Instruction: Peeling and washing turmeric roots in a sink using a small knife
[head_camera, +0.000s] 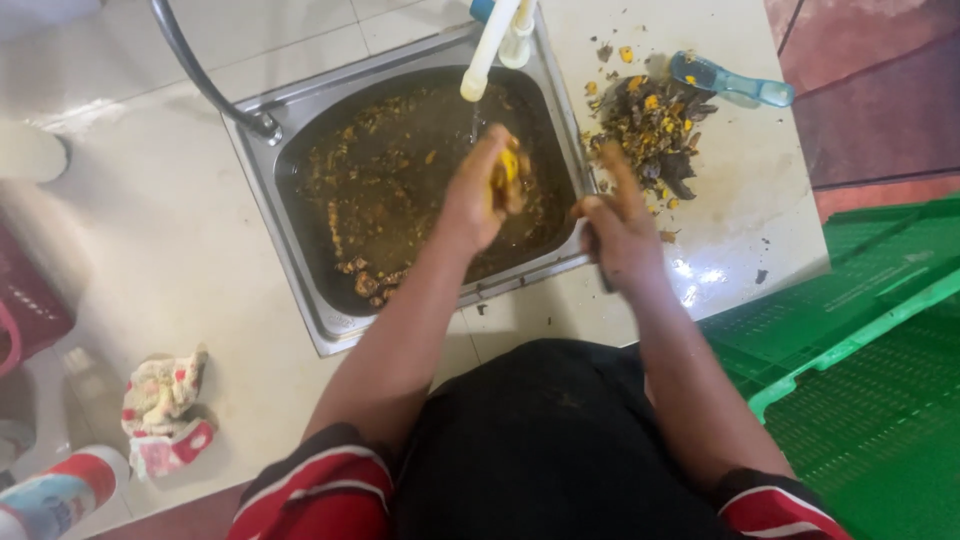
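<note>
My left hand (478, 195) is over the steel sink (300, 215), closed around a small yellow piece of food (508, 166) held under a thin stream from the white tap (487, 50). The sink holds brown murky water with floating scraps. My right hand (618, 225) rests at the sink's right rim, fingers pointing toward a pile of dark and yellow peelings (652, 125) on the white counter; whether it holds anything is unclear.
A blue-handled tool (728, 82) lies beyond the peelings. Green plastic crates (860, 350) stand at the right. A crumpled patterned cloth (165, 410) and a white bottle (60, 492) sit at the left. A dark hose (205, 80) curves to the sink's back corner.
</note>
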